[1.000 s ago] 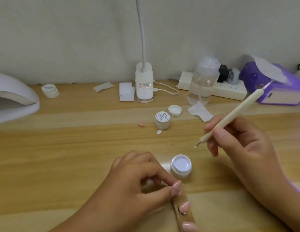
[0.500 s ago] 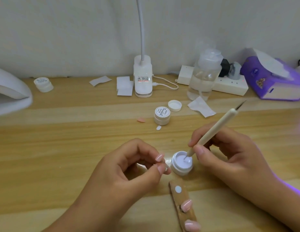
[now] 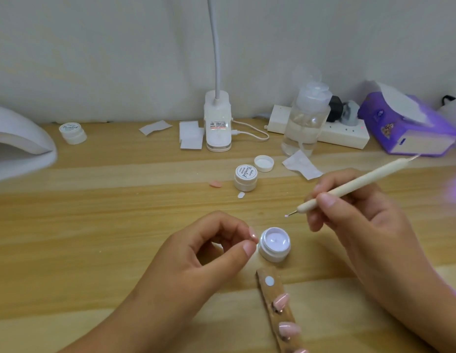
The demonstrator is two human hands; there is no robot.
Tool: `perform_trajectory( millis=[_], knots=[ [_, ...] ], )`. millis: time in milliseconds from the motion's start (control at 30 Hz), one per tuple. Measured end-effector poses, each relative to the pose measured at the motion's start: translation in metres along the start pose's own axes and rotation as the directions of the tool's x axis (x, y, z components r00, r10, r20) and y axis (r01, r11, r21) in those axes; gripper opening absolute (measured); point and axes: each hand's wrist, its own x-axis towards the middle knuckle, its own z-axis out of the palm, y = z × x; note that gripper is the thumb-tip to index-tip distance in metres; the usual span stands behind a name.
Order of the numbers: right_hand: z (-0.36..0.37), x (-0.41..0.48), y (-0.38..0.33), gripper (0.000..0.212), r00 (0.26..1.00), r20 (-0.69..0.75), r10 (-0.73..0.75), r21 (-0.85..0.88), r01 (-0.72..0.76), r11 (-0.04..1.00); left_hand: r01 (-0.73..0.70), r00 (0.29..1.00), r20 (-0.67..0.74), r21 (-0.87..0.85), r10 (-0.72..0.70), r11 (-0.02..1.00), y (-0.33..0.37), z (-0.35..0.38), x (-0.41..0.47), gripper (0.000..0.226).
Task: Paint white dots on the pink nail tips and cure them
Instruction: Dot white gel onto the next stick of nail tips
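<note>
Strip: a brown strip (image 3: 275, 290) lies nearest, at the bottom edge. The pink nail tips (image 3: 281, 300) sit on it in a row, and a white sticky dot (image 3: 269, 281) shows bare at its far end.
Left hand: the left hand (image 3: 196, 256) presses thumb and forefinger together on a small glossy held tip (image 3: 253, 234), low over the table (image 3: 94, 225). The other fingers are curled behind.
Open jar: the open jar (image 3: 274, 244) of white gel stands just beyond the strip and just right of those fingertips. Whether the thumb touches it cannot be told.
Right hand: the right hand (image 3: 354, 220) grips the dotting pen (image 3: 349, 184) between thumb and fingers, with the shaft slanting up to the right. Its metal point carries a pale bead and hangs in the air beyond the open jar, apart from it.
In the way: the open jar sits between the held tip and the pen point.
Mid table: a closed jar (image 3: 246, 177) stands with a loose lid (image 3: 264, 163) just behind it. A stray pink tip (image 3: 216, 184) lies to its left, a white oval scrap (image 3: 241, 195) in front and a paper wipe (image 3: 302, 165) to its right.
Back row, left to right: the curing lamp (image 3: 18, 143), a second jar (image 3: 73, 133), paper pieces (image 3: 191, 135) and a clip lamp base (image 3: 218, 128). Then a clear bottle (image 3: 306, 121) hides part of a power strip (image 3: 346, 135). A purple box (image 3: 405, 126) is at the far right.
</note>
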Motion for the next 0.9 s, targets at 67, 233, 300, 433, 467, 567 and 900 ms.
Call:
perform_trajectory(
  millis=[67, 233, 300, 433, 467, 567, 900],
  knots=[
    [-0.001, -0.008, 0.002, 0.014, 0.988, -0.045, 0.146, 0.17, -0.136, 0.976, 0.006, 1.0, 0.021, 0.045, -0.007, 0.999, 0.0, 0.0, -0.004, 0.025],
    [-0.009, -0.023, 0.008, 0.02, 0.937, -0.109, 0.332, 0.337, -0.279, 0.899, -0.04, 0.997, 0.079, 0.277, 0.019, 0.96, 0.0, -0.003, -0.012, 0.024],
    [-0.011, -0.02, 0.007, 0.03, 0.943, -0.097, 0.318, 0.29, -0.279, 0.916, -0.032, 0.996, 0.086, 0.274, 0.008, 0.961, -0.001, -0.002, -0.012, 0.025],
    [-0.011, -0.018, 0.005, 0.041, 0.938, -0.07, 0.339, 0.294, -0.305, 0.906, -0.022, 0.993, 0.114, 0.239, -0.005, 0.971, -0.001, 0.006, -0.016, 0.026],
    [-0.011, -0.02, 0.005, 0.042, 0.94, -0.052, 0.338, 0.292, -0.309, 0.905, -0.035, 0.994, 0.107, 0.233, 0.01, 0.972, -0.002, 0.008, -0.016, 0.024],
    [-0.007, -0.026, 0.002, 0.033, 0.942, 0.018, 0.336, 0.297, -0.326, 0.898, -0.051, 0.997, 0.075, 0.229, 0.034, 0.972, -0.001, 0.011, -0.016, 0.02],
    [0.006, -0.029, -0.007, 0.013, 0.905, 0.152, 0.396, 0.23, -0.422, 0.877, 0.012, 0.998, 0.062, 0.073, -0.017, 0.997, 0.004, 0.014, -0.015, 0.008]
  ],
)
